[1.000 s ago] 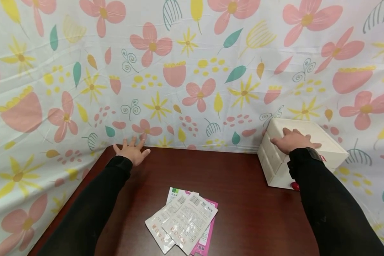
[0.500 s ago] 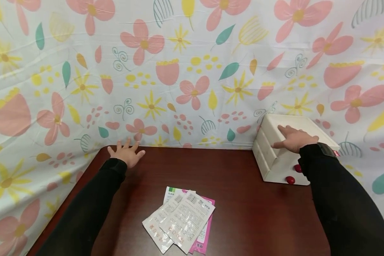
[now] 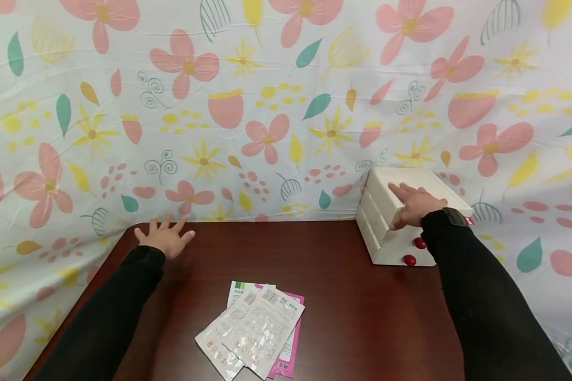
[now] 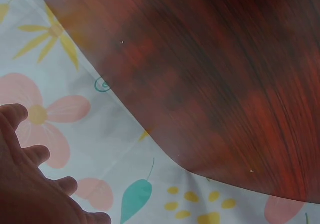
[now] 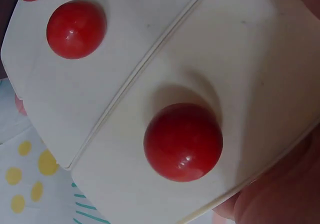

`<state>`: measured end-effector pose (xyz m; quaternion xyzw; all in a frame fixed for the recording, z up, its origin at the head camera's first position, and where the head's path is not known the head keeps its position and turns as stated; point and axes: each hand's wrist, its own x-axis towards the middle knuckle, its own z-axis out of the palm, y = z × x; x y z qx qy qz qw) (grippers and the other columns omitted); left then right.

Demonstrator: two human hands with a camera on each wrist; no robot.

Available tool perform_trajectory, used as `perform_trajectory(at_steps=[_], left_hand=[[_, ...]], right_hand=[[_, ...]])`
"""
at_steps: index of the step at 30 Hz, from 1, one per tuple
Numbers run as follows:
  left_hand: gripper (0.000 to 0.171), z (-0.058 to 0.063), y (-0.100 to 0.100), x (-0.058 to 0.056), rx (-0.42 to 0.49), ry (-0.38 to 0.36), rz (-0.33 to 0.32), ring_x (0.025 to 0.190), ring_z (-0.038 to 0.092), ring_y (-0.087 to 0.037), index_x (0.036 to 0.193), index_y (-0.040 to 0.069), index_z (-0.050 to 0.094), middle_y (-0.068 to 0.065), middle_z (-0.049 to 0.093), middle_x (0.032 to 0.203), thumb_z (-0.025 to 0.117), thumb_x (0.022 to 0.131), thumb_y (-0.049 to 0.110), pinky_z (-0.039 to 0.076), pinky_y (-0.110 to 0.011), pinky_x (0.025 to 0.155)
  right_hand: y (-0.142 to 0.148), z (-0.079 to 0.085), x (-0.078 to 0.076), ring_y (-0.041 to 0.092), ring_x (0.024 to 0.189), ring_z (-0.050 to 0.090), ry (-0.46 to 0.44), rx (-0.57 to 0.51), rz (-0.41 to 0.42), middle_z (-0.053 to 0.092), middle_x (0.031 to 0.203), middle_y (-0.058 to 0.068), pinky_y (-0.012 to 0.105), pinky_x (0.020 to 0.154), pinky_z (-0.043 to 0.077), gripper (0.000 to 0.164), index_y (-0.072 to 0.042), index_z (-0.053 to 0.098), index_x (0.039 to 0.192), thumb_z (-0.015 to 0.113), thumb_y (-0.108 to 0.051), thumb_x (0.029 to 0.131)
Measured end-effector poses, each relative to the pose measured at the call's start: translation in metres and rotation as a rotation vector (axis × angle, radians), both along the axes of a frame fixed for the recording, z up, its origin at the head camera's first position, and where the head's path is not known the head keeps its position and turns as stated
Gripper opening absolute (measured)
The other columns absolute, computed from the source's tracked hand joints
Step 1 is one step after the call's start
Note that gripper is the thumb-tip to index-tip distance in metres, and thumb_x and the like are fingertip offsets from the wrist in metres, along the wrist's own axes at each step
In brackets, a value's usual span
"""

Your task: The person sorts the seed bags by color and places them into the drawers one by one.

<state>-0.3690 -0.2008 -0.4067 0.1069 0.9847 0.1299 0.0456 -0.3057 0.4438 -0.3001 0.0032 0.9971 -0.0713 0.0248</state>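
My left hand (image 3: 164,241) has its fingers spread over the far left corner of the table and holds nothing; its fingertips show at the lower left of the left wrist view. My right hand (image 3: 417,206) lies over the top of a small white drawer box (image 3: 445,186), fingers stretched across it and the thumb at its near edge. In the right wrist view, the box front bears round red knobs (image 5: 183,142), with my fingers (image 5: 280,199) along the top edge. Several flat packets (image 3: 267,325), silvery white over pink, lie overlapping at the near middle of the table.
The dark reddish wooden table (image 3: 333,296) has a rounded far left corner. A white flowered cloth (image 3: 276,69) hangs right behind it and down its left side. The drawer box stands at the back right, close to the cloth.
The view has swung right, so everything sits further left in it. My right hand has shifted towards the near side of the box top, and the red knobs show more. My left hand stays spread.
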Motion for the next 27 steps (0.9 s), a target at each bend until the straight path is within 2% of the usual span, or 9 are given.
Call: perform_trajectory(at_steps=[3, 10, 19, 27], left_hand=[[0.089, -0.001, -0.008, 0.004, 0.006, -0.002, 0.01, 0.139, -0.01, -0.06, 0.16, 0.01, 0.018, -0.028, -0.002, 0.161, 0.026, 0.097, 0.072, -0.014, -0.08, 0.095], [0.086, -0.001, -0.015, 0.011, -0.004, 0.002, 0.025, 0.138, -0.011, -0.061, 0.16, 0.009, 0.021, -0.03, 0.0, 0.16, 0.028, 0.099, 0.069, -0.012, -0.08, 0.096], [0.086, -0.002, -0.008, 0.005, 0.0, 0.013, 0.021, 0.14, -0.009, -0.059, 0.16, 0.01, 0.019, -0.028, -0.001, 0.161, 0.025, 0.098, 0.071, -0.013, -0.08, 0.096], [0.083, -0.002, 0.003, -0.001, 0.017, 0.008, 0.019, 0.141, -0.01, -0.058, 0.161, 0.013, 0.02, -0.026, 0.0, 0.162, 0.03, 0.1, 0.068, -0.013, -0.079, 0.097]], right_hand=[[-0.009, -0.002, -0.005, 0.058, 0.141, 0.006, 0.015, -0.002, 0.01, 0.013, 0.164, 0.017, 0.086, 0.085, 0.013, 0.115, -0.025, 0.012, 0.162, 0.084, -0.043, 0.074], [-0.019, -0.008, -0.003, 0.058, 0.14, 0.007, 0.034, -0.021, 0.037, 0.015, 0.163, 0.018, 0.086, 0.085, 0.012, 0.115, -0.024, 0.013, 0.162, 0.085, -0.044, 0.075], [-0.027, 0.002, -0.004, 0.059, 0.139, 0.008, 0.03, -0.021, 0.059, 0.015, 0.163, 0.019, 0.087, 0.083, 0.011, 0.114, -0.023, 0.014, 0.162, 0.083, -0.046, 0.076], [-0.034, -0.001, 0.006, 0.06, 0.138, 0.01, 0.048, -0.013, 0.058, 0.017, 0.162, 0.019, 0.088, 0.082, 0.011, 0.108, -0.023, 0.014, 0.162, 0.079, -0.044, 0.078]])
